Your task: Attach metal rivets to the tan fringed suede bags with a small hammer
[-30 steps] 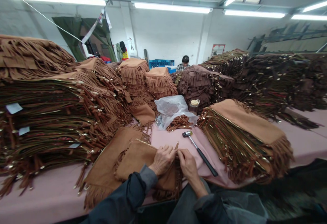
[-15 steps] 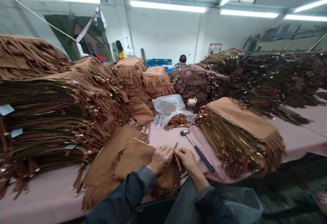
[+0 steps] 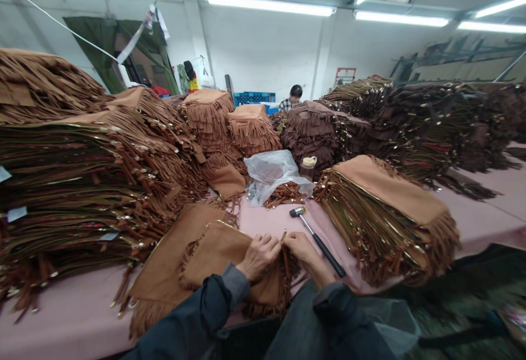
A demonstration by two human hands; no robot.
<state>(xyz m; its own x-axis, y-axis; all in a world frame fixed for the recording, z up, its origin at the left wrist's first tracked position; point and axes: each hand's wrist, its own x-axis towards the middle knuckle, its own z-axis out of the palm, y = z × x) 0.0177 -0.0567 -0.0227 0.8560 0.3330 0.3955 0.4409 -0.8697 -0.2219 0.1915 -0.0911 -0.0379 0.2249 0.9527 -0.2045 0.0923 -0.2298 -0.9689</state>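
Note:
A tan fringed suede piece (image 3: pixel 224 253) lies in front of me on top of another brown fringed piece (image 3: pixel 164 269). My left hand (image 3: pixel 261 256) rests at its right end with the fingers closed. Close beside it, my right hand (image 3: pixel 299 246) pinches the same narrow brown strap (image 3: pixel 284 234), whose tip pokes up between the two hands. Fringe hangs below the hands. To the right of my right hand, a hammer (image 3: pixel 318 242) with a black handle lies on the pink cloth (image 3: pixel 263 216).
A clear plastic bag (image 3: pixel 273 168) with brown straps (image 3: pixel 287 193) and a lidded jar (image 3: pixel 308 167) stand beyond the hands. Tall fringed stacks (image 3: pixel 82 184) rise at the left, another stack (image 3: pixel 382 206) at the right. A person (image 3: pixel 292 97) is in the background.
My right hand has turned slightly, its fingers now more curled over the strap. My left hand has stayed nearly in place. The view has shifted a little.

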